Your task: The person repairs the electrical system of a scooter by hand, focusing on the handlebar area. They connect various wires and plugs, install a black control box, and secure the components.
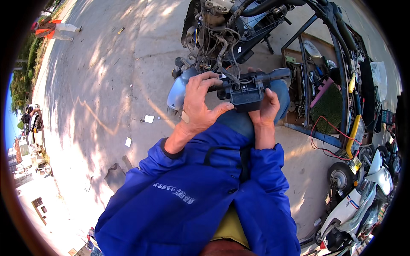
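Observation:
A black plastic housing (242, 96) with a bar sticking out at each side is held over my lap, tangled cables (224, 57) running from it up into a partly dismantled scooter frame (241, 23). My left hand (200, 102) grips its left end, fingers curled at the bar and thumb along the lower left corner. My right hand (265, 109) holds it from underneath on the right, thumb upright beside its side and fingertips showing behind it. A silvery-blue curved panel (177, 91) lies on the scooter's lower front, just left of my left hand.
A metal tool cart (324, 132) with hand tools and a yellow-handled bar (353, 141) stands at the right, above a white scooter (350, 213). A person in orange (53, 30) is far off at top left. Paper scraps (149, 118) lie on the concrete, with parked vehicles (34, 121) at far left.

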A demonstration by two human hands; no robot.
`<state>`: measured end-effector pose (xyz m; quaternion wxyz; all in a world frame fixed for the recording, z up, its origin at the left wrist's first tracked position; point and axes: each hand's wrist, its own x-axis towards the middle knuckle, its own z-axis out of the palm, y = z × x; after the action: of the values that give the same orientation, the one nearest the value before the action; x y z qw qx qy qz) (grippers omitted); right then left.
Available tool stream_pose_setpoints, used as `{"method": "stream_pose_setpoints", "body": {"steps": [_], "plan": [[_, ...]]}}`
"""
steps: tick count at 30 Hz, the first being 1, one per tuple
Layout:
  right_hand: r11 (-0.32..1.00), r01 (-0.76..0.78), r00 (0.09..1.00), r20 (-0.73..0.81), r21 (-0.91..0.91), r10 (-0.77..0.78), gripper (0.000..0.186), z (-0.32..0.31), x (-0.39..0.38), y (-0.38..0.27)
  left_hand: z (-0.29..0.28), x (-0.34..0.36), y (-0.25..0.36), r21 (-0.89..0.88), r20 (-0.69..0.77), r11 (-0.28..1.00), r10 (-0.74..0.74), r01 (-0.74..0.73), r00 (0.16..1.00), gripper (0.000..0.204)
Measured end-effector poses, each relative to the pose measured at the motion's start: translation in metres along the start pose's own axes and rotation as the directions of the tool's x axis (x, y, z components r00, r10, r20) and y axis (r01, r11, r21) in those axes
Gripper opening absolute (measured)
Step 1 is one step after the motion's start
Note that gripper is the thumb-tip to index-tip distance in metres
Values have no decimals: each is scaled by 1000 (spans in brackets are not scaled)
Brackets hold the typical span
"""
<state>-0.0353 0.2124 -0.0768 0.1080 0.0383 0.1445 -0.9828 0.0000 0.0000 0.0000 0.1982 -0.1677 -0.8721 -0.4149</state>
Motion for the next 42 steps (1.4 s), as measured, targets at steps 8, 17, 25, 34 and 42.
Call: {"method": "stream_pose_setpoints", "body": {"steps": [8,17,25,34,42], "plan": [[998,18,1000,-1,-57,-18,73,4,-1,0,1,10,-16,-191,-19,944,-277,268,961,37],[995,69,997,37,-71,-66,81,2,0,5,-2,0,-36,-67,207,942,-308,328,929,29],[990,61,998,22,-131,-59,83,4,0,4,3,6,-33,-154,186,888,-406,434,895,28],[986,59,997,-38,-153,-66,84,7,0,2,11,46,-42,-742,440,253,-515,621,735,33],[988,52,999,7,-145,-51,79,1,0,4,8,51,-43,-772,610,-93,-386,629,692,30]]}}
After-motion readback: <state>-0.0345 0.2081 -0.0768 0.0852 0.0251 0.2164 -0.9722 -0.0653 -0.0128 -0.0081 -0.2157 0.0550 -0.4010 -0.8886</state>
